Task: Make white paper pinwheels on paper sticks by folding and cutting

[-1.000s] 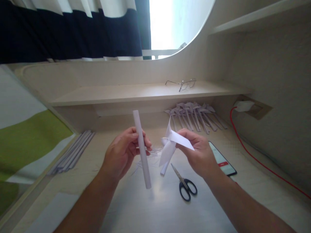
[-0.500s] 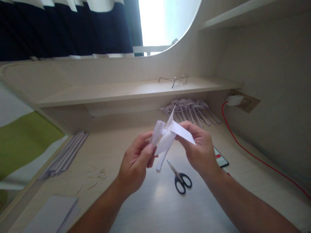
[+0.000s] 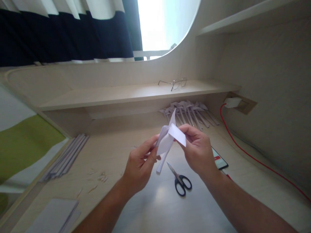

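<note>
A pale wooden desk [image 3: 136,207] carries everything. Black-handled scissors [image 3: 179,181] lie near its middle, blades pointing far-left. To their right a phone [image 3: 218,159] lies flat (screen lit, partly hidden by a wrist), with a red cable [image 3: 255,158] running along the right edge up to a white plug [image 3: 232,102]. A bundle of rolled paper sticks [image 3: 64,158] lies at the left edge, small paper scraps [image 3: 100,177] beside it, and flat paper sheets [image 3: 52,215] at the near left. Finished paper pinwheels [image 3: 189,113] lie fanned at the far side, under a shelf [image 3: 121,94] bearing glasses [image 3: 173,83].
</note>
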Available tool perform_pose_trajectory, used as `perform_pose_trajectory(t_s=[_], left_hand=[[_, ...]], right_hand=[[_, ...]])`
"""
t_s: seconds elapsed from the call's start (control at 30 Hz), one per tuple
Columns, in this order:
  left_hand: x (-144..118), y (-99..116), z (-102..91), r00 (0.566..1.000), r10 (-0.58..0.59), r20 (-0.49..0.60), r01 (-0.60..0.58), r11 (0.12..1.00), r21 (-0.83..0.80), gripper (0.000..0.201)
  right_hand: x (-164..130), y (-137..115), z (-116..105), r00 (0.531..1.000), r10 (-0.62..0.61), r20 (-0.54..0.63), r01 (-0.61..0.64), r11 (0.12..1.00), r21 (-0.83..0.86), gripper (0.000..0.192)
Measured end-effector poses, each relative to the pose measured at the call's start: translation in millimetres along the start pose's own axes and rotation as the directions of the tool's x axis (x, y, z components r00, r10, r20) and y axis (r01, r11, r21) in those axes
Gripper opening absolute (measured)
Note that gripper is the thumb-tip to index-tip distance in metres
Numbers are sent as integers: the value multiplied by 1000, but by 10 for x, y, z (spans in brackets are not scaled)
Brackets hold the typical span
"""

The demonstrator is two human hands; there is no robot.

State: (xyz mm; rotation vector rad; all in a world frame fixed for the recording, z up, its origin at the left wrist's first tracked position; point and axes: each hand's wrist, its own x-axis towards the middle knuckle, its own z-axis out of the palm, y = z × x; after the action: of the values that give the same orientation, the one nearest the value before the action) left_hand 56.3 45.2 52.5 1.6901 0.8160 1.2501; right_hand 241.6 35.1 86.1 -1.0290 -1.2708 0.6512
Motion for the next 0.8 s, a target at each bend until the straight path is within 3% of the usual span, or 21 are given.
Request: perform_pose_trajectory(t_s=[0.13,0.2,0.27,0.37,0.43,0.57,0.67,0.8], left_hand=[[110,-102,22,985,-158,-69,142,970,-195,27],[170,-178,26,952,-277,-126,215,905,-367,26],[216,-256,28,916,-370,-155,251,830,-498,27],[249,-342,45,883,-435,-177,277,787,-551,29],[253,-375,64,876,-447,-181,290,788,-543,30],[250,-455,72,884,-435,-171,311,821,-478,37],[287,-576,12,884,-419,-207,320,866,-385,43],[525,-760,-136,865,-395,-309,306,904,-297,35]], right_hand=[[64,93,-6,994,98,38,-98,995,1,26],[18,171,14,974,165,154,-147,982,-119,27],[-112,252,62,895,270,355,-160,938,-309,29],[-399,352,163,809,374,454,-144,875,-463,28],[-566,398,212,815,362,452,-80,844,-531,29],[-652,493,167,855,342,390,-84,833,-547,35],[-449,647,-3,865,377,332,-107,784,-612,41],[116,979,-270,877,430,216,-154,676,-721,43]])
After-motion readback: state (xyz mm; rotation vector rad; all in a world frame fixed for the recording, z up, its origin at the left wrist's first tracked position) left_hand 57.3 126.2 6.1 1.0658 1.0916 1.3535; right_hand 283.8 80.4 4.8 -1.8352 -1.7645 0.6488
